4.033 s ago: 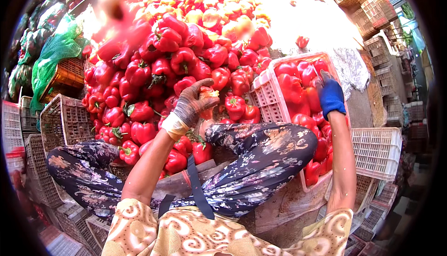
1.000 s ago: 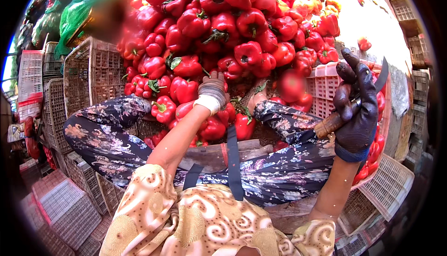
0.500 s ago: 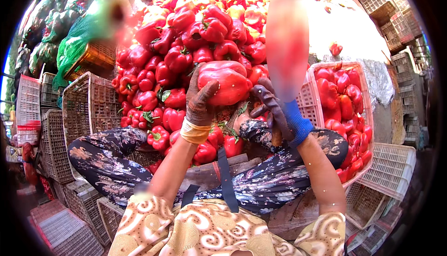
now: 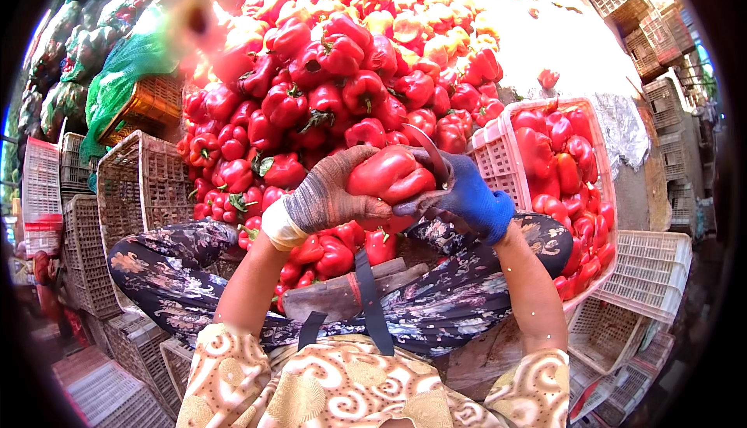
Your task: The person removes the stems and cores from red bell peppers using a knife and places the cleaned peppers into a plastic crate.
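Note:
A red bell pepper (image 4: 391, 174) rests in my gloved left hand (image 4: 334, 191), which wraps round its left side with the thumb below. In my right hand (image 4: 467, 198), wearing a blue and dark glove, is a knife (image 4: 433, 152); its curved blade rises past the pepper's right end. The handle is hidden in my fingers. The blade is close to the pepper, but I cannot tell whether it cuts in. Just beyond both hands lies a big heap of red bell peppers (image 4: 331, 105), some with green stems.
At my right stands a pink crate (image 4: 498, 152) full of red peppers. A tan crate (image 4: 124, 194) stands at my left, with more stacked crates (image 4: 89, 249) beside it. Green netting (image 4: 128, 66) covers an orange crate. A wooden board (image 4: 334, 296) lies before my lap.
My right hand has come in to the pepper and turned the blade toward its right end. My left hand has lowered and turned with the pepper, nearer to me.

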Tool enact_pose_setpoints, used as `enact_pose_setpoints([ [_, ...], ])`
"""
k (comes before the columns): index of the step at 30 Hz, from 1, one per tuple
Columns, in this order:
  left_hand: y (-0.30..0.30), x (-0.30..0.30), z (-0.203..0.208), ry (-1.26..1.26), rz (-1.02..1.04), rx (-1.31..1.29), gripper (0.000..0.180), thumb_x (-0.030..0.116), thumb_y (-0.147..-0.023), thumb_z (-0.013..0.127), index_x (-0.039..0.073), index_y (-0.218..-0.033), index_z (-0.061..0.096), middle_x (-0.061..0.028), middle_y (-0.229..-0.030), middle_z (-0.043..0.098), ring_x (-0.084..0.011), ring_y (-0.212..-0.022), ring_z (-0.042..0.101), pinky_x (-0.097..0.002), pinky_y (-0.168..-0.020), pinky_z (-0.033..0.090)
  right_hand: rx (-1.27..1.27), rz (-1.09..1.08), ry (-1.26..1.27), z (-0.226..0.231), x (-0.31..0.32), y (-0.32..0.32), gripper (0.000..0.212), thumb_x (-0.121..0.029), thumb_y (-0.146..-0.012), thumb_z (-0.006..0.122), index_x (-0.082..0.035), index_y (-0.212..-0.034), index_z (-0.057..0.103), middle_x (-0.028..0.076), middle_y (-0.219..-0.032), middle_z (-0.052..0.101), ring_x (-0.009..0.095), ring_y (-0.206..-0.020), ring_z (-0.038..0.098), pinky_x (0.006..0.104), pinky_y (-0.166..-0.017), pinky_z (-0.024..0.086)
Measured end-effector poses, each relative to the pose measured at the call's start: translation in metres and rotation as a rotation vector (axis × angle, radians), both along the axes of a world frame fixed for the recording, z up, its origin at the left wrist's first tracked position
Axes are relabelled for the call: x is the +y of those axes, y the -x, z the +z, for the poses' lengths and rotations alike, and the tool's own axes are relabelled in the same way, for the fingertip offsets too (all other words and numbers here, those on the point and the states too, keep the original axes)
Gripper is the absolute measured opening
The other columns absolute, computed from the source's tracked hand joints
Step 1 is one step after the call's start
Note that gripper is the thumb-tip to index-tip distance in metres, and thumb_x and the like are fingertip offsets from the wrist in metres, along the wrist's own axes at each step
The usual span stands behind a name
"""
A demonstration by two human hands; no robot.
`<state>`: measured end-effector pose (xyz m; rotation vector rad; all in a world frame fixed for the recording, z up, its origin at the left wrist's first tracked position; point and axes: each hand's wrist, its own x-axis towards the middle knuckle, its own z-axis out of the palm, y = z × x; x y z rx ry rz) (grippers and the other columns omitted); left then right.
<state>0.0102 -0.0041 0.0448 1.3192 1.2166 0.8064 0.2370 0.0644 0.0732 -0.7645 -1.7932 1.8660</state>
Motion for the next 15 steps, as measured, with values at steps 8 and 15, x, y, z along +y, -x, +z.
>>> enact_pose_setpoints([
  [8,-0.005,0.003,-0.009,-0.014,0.164,-0.169,0.074,0.031,-0.058,0.093,0.003,-0.117,0.058,-0.0103,-0.106,0.065,-0.0171,-0.100,0.062,-0.0323,-0.088,0.050,-0.164,-0.053,-0.277,-0.009,0.004,0.009,0.080,-0.020,-0.070,0.084,0.002,-0.137,0.044,0.021,-0.120,0.062,0.021,-0.111,0.061,0.0329,-0.092,0.050],
  [15,-0.016,0.004,-0.032,-0.368,0.454,0.429,0.073,0.032,-0.059,0.091,0.004,-0.117,0.057,-0.0072,-0.106,0.064,-0.0196,-0.097,0.062,-0.0324,-0.086,0.050,-0.607,-0.159,-0.067,-0.005,0.006,0.014,0.072,-0.009,-0.080,0.073,-0.010,-0.144,0.039,0.011,-0.109,0.066,0.013,-0.086,0.064,0.0298,-0.077,0.053],
])
